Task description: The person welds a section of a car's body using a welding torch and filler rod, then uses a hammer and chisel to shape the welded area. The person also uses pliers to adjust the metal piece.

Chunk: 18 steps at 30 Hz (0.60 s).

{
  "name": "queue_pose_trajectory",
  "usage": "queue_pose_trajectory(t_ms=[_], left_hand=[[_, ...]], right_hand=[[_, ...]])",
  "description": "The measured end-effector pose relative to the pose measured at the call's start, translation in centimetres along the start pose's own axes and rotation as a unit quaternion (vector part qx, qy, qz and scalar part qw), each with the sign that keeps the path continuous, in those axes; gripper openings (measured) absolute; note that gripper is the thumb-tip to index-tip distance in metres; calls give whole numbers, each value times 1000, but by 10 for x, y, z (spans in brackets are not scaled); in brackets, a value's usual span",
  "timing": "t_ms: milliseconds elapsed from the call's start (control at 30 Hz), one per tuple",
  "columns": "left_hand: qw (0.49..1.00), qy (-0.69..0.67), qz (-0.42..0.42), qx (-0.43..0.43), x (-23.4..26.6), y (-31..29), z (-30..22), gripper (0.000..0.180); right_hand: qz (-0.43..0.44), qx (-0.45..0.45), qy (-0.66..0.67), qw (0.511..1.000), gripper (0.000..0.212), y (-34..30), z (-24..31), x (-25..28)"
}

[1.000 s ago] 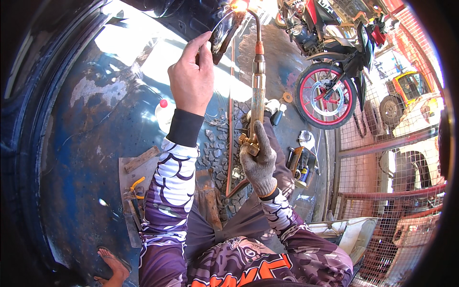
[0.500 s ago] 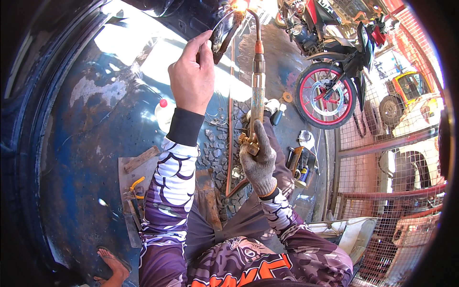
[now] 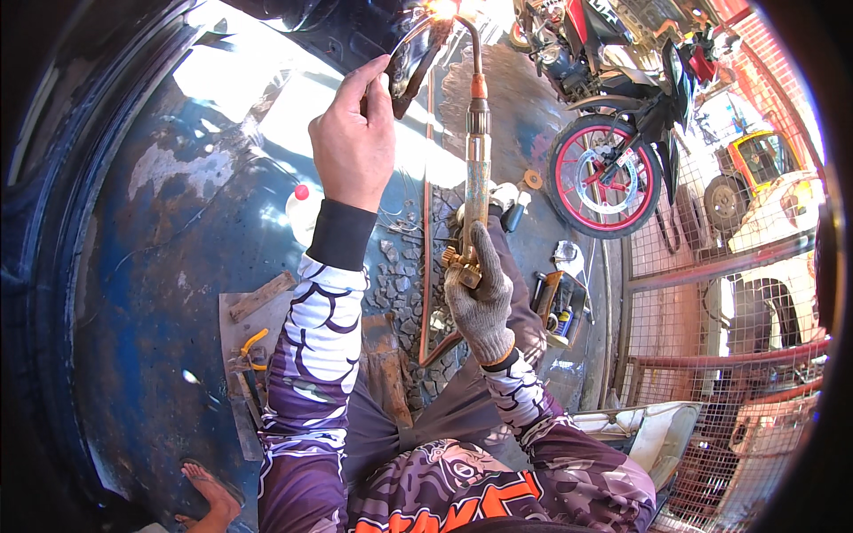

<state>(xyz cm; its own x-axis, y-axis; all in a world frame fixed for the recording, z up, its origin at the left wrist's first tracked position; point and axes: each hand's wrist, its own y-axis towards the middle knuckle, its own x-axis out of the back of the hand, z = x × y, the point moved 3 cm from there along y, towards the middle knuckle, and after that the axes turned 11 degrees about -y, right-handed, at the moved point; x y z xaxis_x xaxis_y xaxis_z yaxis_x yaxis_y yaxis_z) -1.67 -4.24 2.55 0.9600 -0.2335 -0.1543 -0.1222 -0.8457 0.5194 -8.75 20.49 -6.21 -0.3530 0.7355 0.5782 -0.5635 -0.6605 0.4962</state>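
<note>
My bare left hand [image 3: 354,147] is raised near the top, thumb and forefinger pinched on a thin filler rod [image 3: 405,39] that curves up toward a bright flame [image 3: 442,9]. My right hand [image 3: 482,311], in a grey knitted glove, is closed around the lower handle of a gas welding torch [image 3: 478,169], beside its brass valve knobs. The torch stands nearly upright in view, its bent copper-coloured neck reaching the flame. Just right of my left fingertips is a dark, rusty metal part [image 3: 416,75]. Glare hides the exact spot being heated.
A motorcycle with a pink-rimmed wheel [image 3: 606,178] stands right, before a wire mesh fence [image 3: 684,329]. Broken stone pieces [image 3: 395,284] and a reddish hose [image 3: 427,222] lie below. Yellow-handled pliers [image 3: 256,345] rest at left. Another person's foot [image 3: 211,489] shows lower left.
My left hand has shifted slightly left, still pinching the rod. The torch tip and flame have moved a little to the left; the right hand's grip is the same.
</note>
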Motion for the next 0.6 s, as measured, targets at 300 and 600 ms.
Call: queue_pose_trajectory(t_ms=[300, 600], left_hand=[[1000, 17, 1, -12, 1, 1, -4, 24], [999, 19, -11, -41, 0, 1, -5, 23]], right_hand=[[7, -5, -21, 1000, 74, 2, 6, 4], [11, -23, 20, 999, 73, -1, 5, 3]])
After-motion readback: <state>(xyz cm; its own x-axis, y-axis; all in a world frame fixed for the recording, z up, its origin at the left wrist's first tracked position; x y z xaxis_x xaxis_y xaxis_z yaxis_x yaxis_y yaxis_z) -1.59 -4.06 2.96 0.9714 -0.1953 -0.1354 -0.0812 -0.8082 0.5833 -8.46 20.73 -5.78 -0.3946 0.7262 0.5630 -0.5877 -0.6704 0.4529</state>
